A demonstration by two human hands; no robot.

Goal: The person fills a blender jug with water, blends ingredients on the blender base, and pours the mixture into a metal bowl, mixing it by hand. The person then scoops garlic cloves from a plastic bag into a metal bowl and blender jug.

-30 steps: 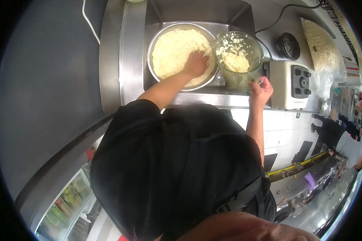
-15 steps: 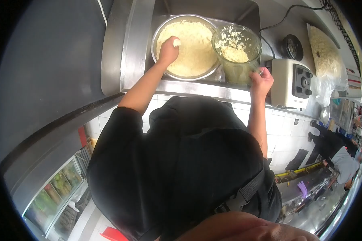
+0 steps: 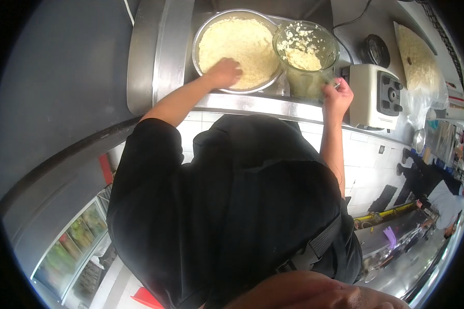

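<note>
A wide metal bowl (image 3: 197, 42) stands in the sink, filled with crumbly pale-yellow food (image 3: 237, 38). My left hand (image 3: 226, 73) is low at the bowl's near side, its fingers curled into the food. Motion blurs the fingertips, and part of them is hidden. Beside the bowl on the right is a clear blender jar (image 3: 305, 85), with clumps of similar food inside and stuck to its wall. My right hand (image 3: 338, 92) is closed around the jar's handle.
A white blender base (image 3: 363, 98) sits right of the jar. Behind it are a round black part (image 3: 376, 50) and a plastic bag of pale shreds (image 3: 420, 62). The sink's metal front edge (image 3: 273, 105) runs before me. Another person (image 3: 441, 198) stands far right.
My left hand has moved from the bowl's left side, where it held a pinch of food, toward the near middle and lower into the food. My right hand keeps the jar handle.
</note>
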